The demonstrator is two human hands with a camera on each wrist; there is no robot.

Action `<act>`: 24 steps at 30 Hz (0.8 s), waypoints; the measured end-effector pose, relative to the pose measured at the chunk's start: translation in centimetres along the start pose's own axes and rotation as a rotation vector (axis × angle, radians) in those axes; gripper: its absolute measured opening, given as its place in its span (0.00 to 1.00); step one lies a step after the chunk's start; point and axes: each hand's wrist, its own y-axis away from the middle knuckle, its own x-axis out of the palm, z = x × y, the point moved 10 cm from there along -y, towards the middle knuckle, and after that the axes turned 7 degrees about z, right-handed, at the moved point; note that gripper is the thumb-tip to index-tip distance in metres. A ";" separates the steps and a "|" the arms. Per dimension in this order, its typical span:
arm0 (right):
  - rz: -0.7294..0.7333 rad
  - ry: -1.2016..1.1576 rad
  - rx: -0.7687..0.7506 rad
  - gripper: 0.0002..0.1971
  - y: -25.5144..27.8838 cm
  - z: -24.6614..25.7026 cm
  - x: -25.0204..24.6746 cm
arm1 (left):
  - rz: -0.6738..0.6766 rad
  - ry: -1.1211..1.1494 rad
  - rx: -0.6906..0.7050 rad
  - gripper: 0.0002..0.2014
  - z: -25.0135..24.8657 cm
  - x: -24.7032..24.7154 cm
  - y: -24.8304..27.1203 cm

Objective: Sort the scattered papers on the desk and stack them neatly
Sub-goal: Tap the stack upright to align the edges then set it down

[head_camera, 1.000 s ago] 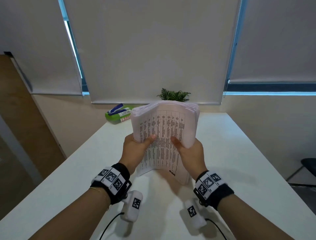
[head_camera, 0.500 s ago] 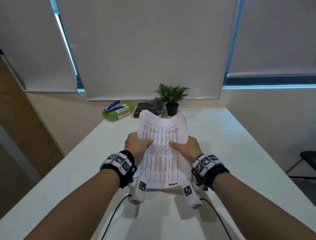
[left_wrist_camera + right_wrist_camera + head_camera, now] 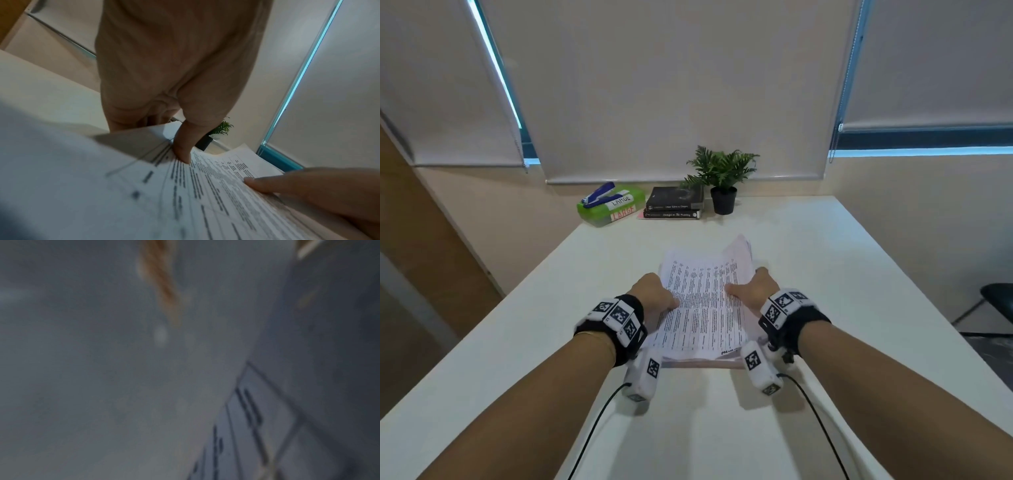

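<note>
Papers [image 3: 705, 301] are gathered in one pile, both my hands grip its sides, only laying it flat on the desk [image 3: 842, 274] seems left.

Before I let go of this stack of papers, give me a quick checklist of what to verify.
1. Both hands grip the stack of papers: ok. The left hand and right hand hold its sides, thumbs on top.
2. Near edge down on the desk: ok.
3. Stack lying flat: not ok. The far right corner curls up.
4. Sheet edges squared: not ok. Sheets fan out at the far right corner.
5. Desk space around the stack: ok. The books, plant and green box sit at the far edge.
</note>
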 end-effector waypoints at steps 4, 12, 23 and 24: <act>0.171 0.190 -0.113 0.52 3.2 1.9 0.3 | -0.072 -0.147 0.014 0.28 0.0 -0.5 0.0; 0.372 0.525 -0.146 0.36 8.1 0.2 0.9 | -0.079 -0.230 0.080 0.38 -0.7 -0.4 2.2; 0.254 0.849 -0.104 0.25 8.5 1.3 2.4 | 0.023 -0.561 -0.003 0.14 1.8 0.0 6.8; 0.261 0.853 -0.082 0.26 8.5 1.4 2.4 | 0.011 -0.589 0.002 0.15 1.5 0.2 6.9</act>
